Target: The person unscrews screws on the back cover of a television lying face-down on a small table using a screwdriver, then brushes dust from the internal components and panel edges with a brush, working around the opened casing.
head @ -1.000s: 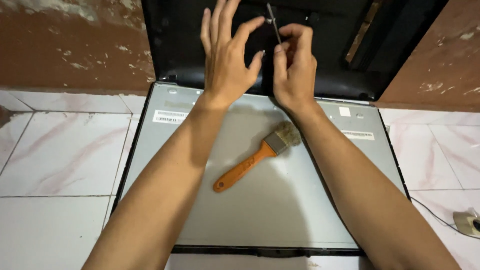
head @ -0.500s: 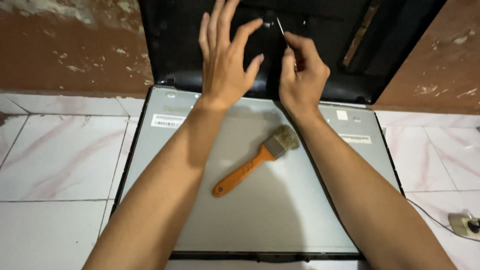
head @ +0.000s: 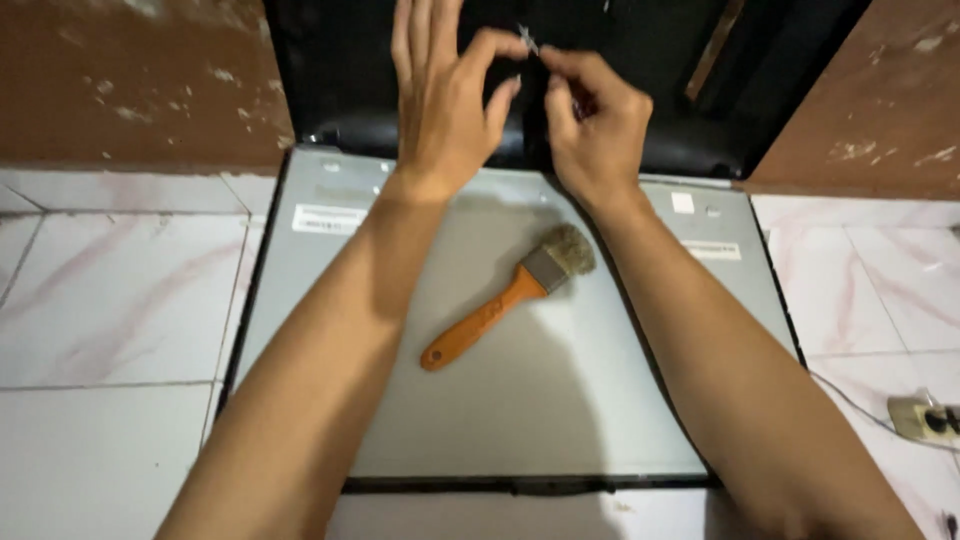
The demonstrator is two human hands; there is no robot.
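Both hands (head: 520,100) shifted left above two white rectangular labels (head: 328,219).

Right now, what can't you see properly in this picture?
- Head view: the small shiny piece pinched between the left hand and the right hand is too small and blurred to tell what it is.
- The black cover is cut off by the top edge.
- The grey panel is partly hidden under both forearms.
- The white plug runs off the right edge.
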